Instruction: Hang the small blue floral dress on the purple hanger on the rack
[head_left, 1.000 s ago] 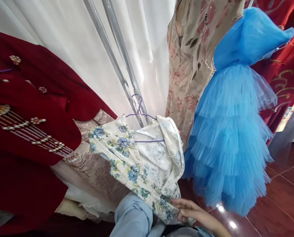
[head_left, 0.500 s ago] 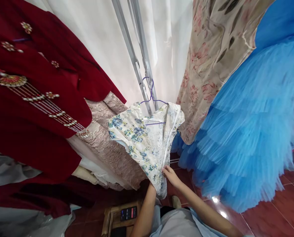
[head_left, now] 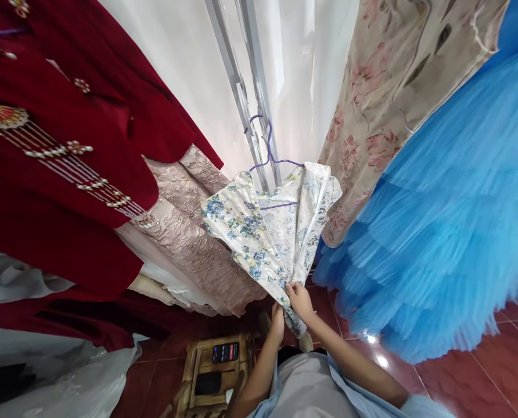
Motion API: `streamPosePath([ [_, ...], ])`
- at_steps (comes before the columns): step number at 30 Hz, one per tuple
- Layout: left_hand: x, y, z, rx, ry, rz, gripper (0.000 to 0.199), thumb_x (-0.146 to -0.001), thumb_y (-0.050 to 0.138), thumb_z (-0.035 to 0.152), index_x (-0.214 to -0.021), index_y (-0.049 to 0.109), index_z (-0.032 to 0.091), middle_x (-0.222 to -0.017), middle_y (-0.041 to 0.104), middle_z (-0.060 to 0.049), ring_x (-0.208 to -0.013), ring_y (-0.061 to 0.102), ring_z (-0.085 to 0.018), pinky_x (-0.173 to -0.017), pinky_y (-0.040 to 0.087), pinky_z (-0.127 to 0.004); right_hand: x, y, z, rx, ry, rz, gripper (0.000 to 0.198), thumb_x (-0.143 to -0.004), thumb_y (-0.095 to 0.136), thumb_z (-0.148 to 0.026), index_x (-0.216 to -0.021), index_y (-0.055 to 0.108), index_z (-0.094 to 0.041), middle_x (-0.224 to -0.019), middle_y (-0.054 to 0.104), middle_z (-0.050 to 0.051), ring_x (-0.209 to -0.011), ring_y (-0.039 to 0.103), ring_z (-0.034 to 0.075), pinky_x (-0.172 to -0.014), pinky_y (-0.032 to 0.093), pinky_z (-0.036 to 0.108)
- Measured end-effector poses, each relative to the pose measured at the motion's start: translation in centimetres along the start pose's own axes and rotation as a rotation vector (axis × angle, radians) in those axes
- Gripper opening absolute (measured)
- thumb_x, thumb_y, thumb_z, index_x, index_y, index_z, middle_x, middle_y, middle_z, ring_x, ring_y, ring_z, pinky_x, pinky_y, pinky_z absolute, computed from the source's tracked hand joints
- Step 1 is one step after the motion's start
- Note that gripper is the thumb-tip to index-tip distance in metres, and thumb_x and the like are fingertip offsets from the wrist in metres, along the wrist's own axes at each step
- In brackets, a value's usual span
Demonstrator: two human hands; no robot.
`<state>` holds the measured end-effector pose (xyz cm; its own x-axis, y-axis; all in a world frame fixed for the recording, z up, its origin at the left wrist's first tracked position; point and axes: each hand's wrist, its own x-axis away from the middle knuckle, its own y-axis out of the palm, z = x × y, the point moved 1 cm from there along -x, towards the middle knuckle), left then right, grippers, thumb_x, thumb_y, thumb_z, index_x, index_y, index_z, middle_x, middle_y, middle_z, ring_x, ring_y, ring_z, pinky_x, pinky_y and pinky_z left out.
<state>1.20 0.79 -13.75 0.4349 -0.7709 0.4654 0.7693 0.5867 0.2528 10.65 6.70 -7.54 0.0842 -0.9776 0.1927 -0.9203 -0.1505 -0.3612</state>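
Observation:
A white dress with blue flowers (head_left: 252, 232) hangs from a purple wire hanger (head_left: 271, 152), its zip opening (head_left: 313, 223) spread wide so the inside shows. At the lower end of that opening, my right hand (head_left: 300, 302) is closed in a pinch on the zip edge; whether a zip pull is between the fingers I cannot make out. Just below and to the left, my left hand (head_left: 277, 320) is closed on the gathered fabric, its fingertips partly hidden by the cloth. The hanger's hook is at the grey metal stand (head_left: 261, 98).
Dark red garments with beaded ornaments (head_left: 80, 157) and a pink brocade skirt (head_left: 184, 232) hang at left. A beige floral dress (head_left: 363, 116) and a blue tulle gown (head_left: 433, 244) stand at right. Below, a wooden stool (head_left: 193, 371) holds a phone (head_left: 225, 352).
My left hand has come out from behind the dress and now grips its lower part. The right hand still pinches the zip edge. The view has shifted, and the dress appears higher and further right.

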Motion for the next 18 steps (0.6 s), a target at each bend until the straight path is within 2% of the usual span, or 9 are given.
streamPosePath([
  [3, 0.5, 1.0, 1.3, -0.069, 0.027, -0.11, 0.036, -0.062, 0.076, 0.039, -0.089, 0.077, 0.015, -0.095, 0.076, -0.011, -0.094, 0.067, -0.026, -0.088, 0.052, -0.034, -0.9, -1.3, 0.2, 0.098, 0.036, 0.018, 0.044, -0.091, 0.05, -0.053, -0.062, 0.056, -0.02, -0.064, 0.066, 0.006, -0.065, 0.06, 0.019, -0.062, 0.037, 0.027],
  [7, 1.2, 2.2, 1.9, -0.108, 0.05, -0.202, 0.029, -0.058, 0.07, 0.023, -0.085, 0.078, 0.015, -0.081, 0.074, -0.007, -0.086, 0.068, -0.026, -0.084, 0.053, -0.035, -1.3, -2.4, 0.5, 0.171, 0.087, 0.023, 0.046, -0.09, 0.052, -0.052, -0.057, 0.054, -0.02, -0.056, 0.061, 0.003, -0.057, 0.055, 0.017, -0.057, 0.03, 0.026],
  [12, 1.6, 2.9, 1.3, -0.102, 0.078, -0.246, 0.029, -0.059, 0.07, 0.018, -0.087, 0.077, 0.016, -0.094, 0.077, -0.012, -0.103, 0.07, -0.03, -0.103, 0.049, -0.042, -1.1, -2.8, 1.4, 0.288, 0.051, 0.065, 0.036, -0.091, 0.053, -0.044, -0.063, 0.053, -0.021, -0.064, 0.065, 0.005, -0.062, 0.057, 0.019, -0.058, 0.029, 0.027],
  [18, 1.5, 3.1, 1.9, -0.129, 0.092, -0.27, 0.032, -0.061, 0.071, 0.019, -0.092, 0.077, 0.016, -0.11, 0.076, -0.015, -0.114, 0.067, -0.033, -0.108, 0.047, -0.044, -0.4, -2.8, 2.4, 0.227, 0.029, 0.098, 0.029, -0.092, 0.052, -0.047, -0.078, 0.054, -0.022, -0.067, 0.066, 0.005, -0.063, 0.062, 0.022, -0.06, 0.035, 0.028],
])
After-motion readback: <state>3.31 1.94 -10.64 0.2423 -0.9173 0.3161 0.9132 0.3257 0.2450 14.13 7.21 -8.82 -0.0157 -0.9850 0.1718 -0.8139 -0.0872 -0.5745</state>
